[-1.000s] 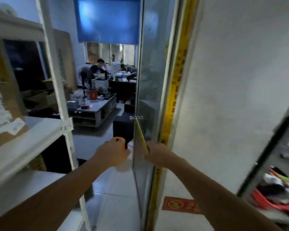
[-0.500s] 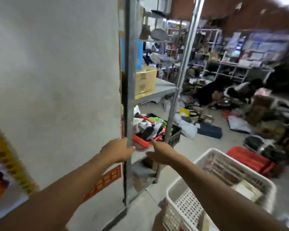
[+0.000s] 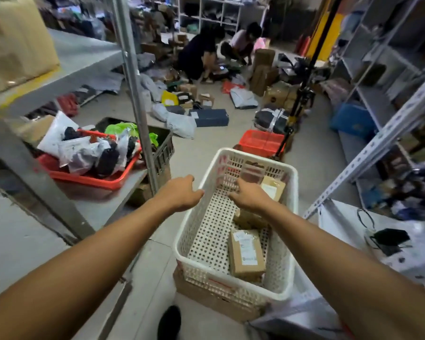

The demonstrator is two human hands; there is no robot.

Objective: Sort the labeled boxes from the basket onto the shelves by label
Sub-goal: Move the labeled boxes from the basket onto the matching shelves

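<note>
A white perforated plastic basket point(image 3: 286, 263) sits on a cardboard box on the floor in front of me. Several brown labeled boxes lie inside it: one near the front point(image 3: 246, 255), one under my right wrist point(image 3: 248, 219), one at the right wall point(image 3: 273, 188), and one upright at the far end point(image 3: 252, 171). My left hand point(image 3: 182, 193) hovers over the basket's left rim with loosely curled fingers, holding nothing. My right hand point(image 3: 250, 196) hangs over the inside of the basket, just above the boxes, also empty.
On the left, a grey metal shelf with an upright post point(image 3: 135, 94) carries a red tray point(image 3: 88, 180) of bagged goods. A red basket point(image 3: 260, 142) and scattered parcels cover the floor ahead, where two people crouch. More shelving point(image 3: 368, 153) and a white table point(image 3: 378, 241) stand on the right.
The view has swung right, from the glass door and wall to the basket. Both hands have moved from beside the shelf post to above the basket.
</note>
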